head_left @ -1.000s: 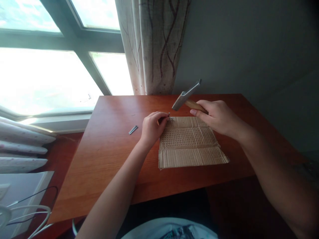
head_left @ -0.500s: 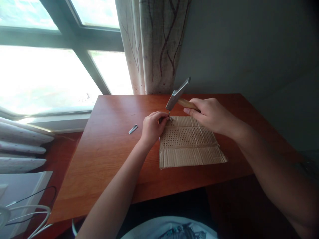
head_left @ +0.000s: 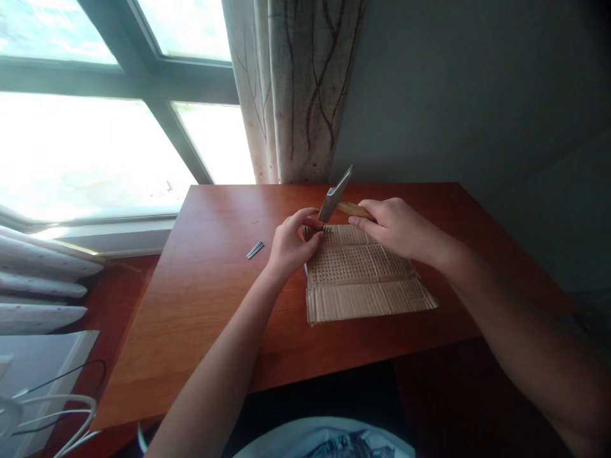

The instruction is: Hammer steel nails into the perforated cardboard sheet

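Note:
A flat piece of cardboard [head_left: 363,280] dotted with rows of small holes lies on the reddish wooden table [head_left: 205,305]. My left hand [head_left: 291,245] rests at its far left corner, fingers pinched on a nail that stands beside several nails set in the cardboard. My right hand [head_left: 398,229] grips the wooden handle of a hammer [head_left: 337,194]. The metal head is tilted, its lower end right above the pinched nail and my left fingertips.
A few loose nails [head_left: 254,249] lie on the table left of my left hand. A patterned curtain [head_left: 296,89] and window [head_left: 95,146] stand behind the table. White cables [head_left: 52,407] and a light surface sit at the lower left.
The hammer head has swung left and down, from raised above the cardboard's far edge to just over the nail. My left hand has stayed at the corner.

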`<state>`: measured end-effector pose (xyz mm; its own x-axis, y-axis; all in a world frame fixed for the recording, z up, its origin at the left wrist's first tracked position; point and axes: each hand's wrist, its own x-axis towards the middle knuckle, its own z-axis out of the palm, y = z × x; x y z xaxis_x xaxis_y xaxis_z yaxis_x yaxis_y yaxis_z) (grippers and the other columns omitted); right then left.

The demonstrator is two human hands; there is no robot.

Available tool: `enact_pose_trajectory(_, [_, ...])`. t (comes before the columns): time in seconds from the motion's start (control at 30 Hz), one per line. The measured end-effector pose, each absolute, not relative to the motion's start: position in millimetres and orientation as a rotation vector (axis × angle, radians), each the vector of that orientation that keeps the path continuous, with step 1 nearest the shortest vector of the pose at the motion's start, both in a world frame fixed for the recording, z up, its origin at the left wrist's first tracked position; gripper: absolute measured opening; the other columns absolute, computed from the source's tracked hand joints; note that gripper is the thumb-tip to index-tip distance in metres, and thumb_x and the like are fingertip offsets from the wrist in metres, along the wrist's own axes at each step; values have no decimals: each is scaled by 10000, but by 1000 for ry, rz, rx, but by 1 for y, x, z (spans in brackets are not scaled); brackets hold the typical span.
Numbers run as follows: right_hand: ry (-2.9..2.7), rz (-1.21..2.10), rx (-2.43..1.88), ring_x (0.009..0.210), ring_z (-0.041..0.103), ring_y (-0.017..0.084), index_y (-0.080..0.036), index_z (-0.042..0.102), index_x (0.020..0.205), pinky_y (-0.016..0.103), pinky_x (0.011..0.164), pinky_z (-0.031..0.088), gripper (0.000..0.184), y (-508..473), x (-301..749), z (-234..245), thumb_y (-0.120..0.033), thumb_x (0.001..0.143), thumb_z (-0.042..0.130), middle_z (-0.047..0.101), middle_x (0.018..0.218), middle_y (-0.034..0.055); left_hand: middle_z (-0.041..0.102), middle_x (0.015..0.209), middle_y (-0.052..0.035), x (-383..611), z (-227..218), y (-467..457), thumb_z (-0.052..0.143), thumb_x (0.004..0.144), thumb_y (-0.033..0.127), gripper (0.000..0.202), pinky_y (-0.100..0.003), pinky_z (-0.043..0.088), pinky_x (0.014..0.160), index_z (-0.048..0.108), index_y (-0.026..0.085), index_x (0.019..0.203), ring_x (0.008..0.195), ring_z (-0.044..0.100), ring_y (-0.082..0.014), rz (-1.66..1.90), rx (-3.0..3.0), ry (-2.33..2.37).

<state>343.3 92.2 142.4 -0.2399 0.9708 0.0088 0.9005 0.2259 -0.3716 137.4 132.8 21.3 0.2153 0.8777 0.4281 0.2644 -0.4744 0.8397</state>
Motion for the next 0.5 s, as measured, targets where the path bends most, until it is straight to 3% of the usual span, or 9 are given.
enact_pose_trajectory(0.37, [-2181, 365, -1703, 564, 452, 140, -230, 441, 712, 324, 582, 272, 325, 86, 347, 149, -390, 975, 543, 502, 608, -21, 719, 1038, -72, 131, 12, 141, 767, 743, 176, 533, -364, 532, 972, 635, 202, 1259, 997, 686, -193, 1136, 1696, 847])
enact_pose_trajectory(0.5, [-2220, 407, -1731, 588, 477, 149, -229, 460, 728, 323, 588, 276, 305, 89, 343, 145, -391, 973, 541, 540, 637, -6, 718, 1045, -74, 131, 15, 140, 768, 736, 161, 513, -363, 529, 972, 639, 190, 1232, 1008, 682, -196, 1124, 1686, 846])
